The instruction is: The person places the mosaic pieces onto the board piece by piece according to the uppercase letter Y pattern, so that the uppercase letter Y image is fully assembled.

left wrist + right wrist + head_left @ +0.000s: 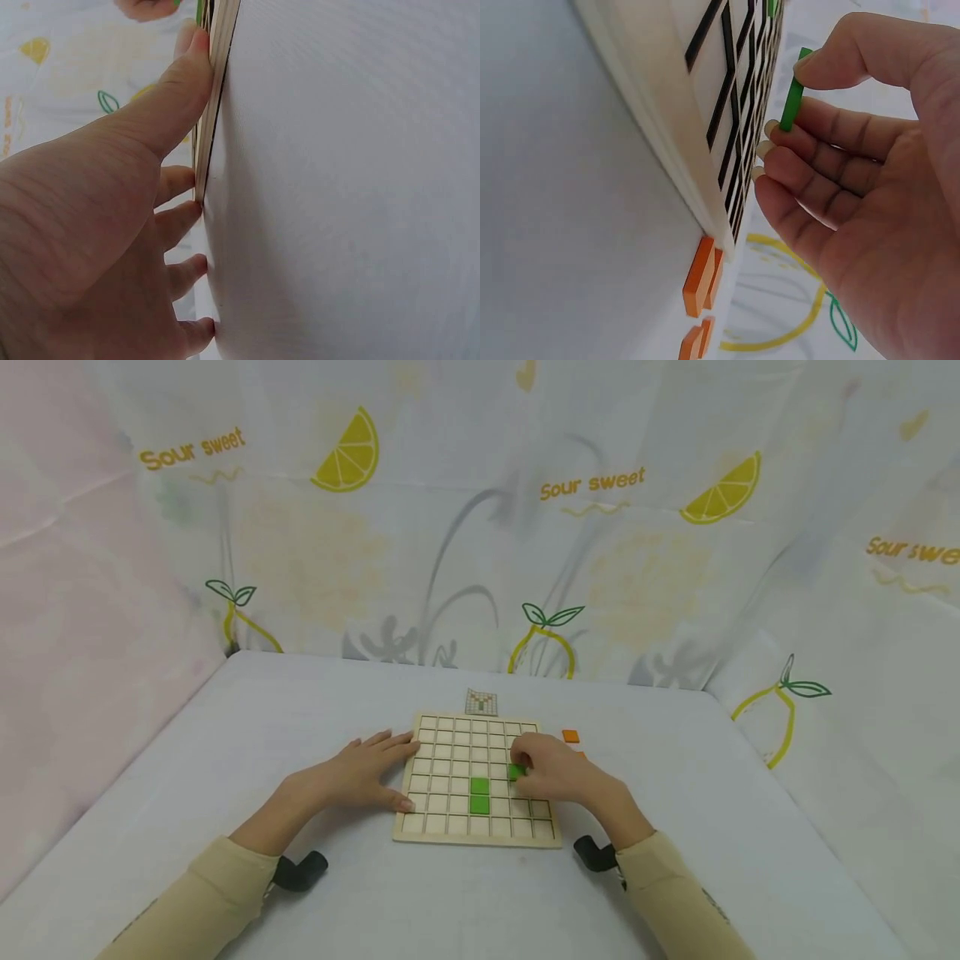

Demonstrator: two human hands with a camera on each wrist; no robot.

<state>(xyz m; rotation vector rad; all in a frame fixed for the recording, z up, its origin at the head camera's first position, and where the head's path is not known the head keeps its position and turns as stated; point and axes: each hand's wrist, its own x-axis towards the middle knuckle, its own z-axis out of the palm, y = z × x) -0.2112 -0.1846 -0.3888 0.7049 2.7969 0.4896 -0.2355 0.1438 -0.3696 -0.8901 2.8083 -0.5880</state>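
Note:
A pale wooden grid board (438,827) lies flat on the white table, its squares framed by thin raised lines. Two green square tiles (479,795) sit one above the other in its lower middle. Spread along the board's left edge, my left hand (352,772) has straight fingers, with the thumb resting on the rim. My right hand (555,768) is over the board's right side and pinches a third green tile (795,90) between thumb and fingers. In the right wrist view that tile is on edge, close to the grid.
Orange tiles (571,736) lie on the table just right of the board. Behind the board's far edge is a small card (481,702) printed with a coloured grid pattern. Cloth walls with lemon prints (543,647) enclose the table at the back and sides.

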